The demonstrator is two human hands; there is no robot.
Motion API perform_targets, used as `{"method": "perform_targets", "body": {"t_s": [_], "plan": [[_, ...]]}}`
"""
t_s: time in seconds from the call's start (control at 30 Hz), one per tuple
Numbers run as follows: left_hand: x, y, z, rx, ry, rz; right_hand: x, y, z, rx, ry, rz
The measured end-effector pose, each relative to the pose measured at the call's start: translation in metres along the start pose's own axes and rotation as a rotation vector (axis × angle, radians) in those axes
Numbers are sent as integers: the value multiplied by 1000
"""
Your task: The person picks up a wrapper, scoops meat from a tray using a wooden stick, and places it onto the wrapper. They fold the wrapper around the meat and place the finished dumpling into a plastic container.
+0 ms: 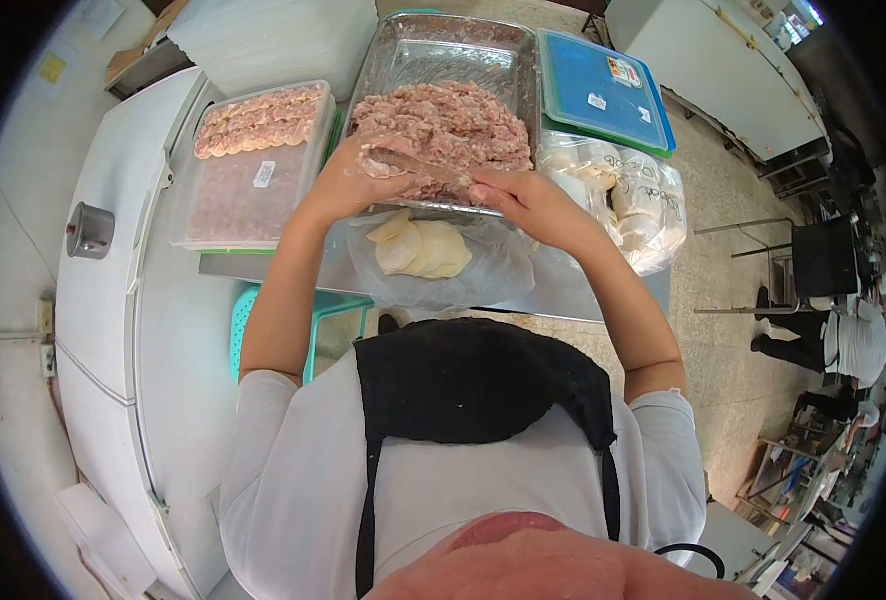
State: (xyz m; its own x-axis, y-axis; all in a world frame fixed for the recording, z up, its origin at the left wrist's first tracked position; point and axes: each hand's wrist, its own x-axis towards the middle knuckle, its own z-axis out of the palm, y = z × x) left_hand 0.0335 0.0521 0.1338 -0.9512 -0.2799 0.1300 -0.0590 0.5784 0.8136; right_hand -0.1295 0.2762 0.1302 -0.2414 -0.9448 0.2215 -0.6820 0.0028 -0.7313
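Note:
My left hand is cupped around a dumpling wrapper with ground meat on it, at the near left of the metal tray. My right hand is closed on the end of a narrow flat spatula, whose other end reaches to the left palm. Behind both hands, a mound of ground meat lies in the deep metal tray. Just below them, a fanned stack of pale round wrappers rests on clear plastic. The wrapper in my left palm is partly hidden by fingers.
A plastic container at left holds rows of filled dumplings, partly under a lid. To the right are blue and green lids and a bag of wrapped packs. A teal stool stands beneath the table. Another person is far right.

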Motion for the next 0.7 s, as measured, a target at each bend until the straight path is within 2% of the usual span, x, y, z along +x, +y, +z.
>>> {"method": "perform_targets", "body": {"t_s": [0.03,0.1,0.23,0.3,0.33,0.43,0.5,0.53,0.57,0.63,0.67,0.7], "plan": [[-5,-4,-4,-1,0,6,1,-4,-2,-5,3,0],[-16,-17,-12,-24,111,-103,9,-22,-15,-255,47,24],[-24,-32,-43,2,93,-98,19,-54,18,-238,169,-100],[-23,-19,-59,73,-67,-126,27,-57,39,-298,42,51],[-27,-26,-64,71,-66,-120,30,-55,41,-304,44,51],[-43,-52,-86,66,2,-51,27,-46,42,-242,6,98],[-46,-71,-112,85,6,-105,15,-44,44,-27,115,193],[-47,-87,-123,82,2,-107,6,-37,45,-40,91,286],[-49,-107,-130,113,36,-190,-3,-32,48,-38,89,291],[-46,-135,-129,147,61,-270,-22,-22,57,88,217,451],[-44,-147,-126,161,129,-147,-31,-14,63,223,273,478],[-41,-156,-124,174,195,-24,-37,-16,66,227,282,486]]}}
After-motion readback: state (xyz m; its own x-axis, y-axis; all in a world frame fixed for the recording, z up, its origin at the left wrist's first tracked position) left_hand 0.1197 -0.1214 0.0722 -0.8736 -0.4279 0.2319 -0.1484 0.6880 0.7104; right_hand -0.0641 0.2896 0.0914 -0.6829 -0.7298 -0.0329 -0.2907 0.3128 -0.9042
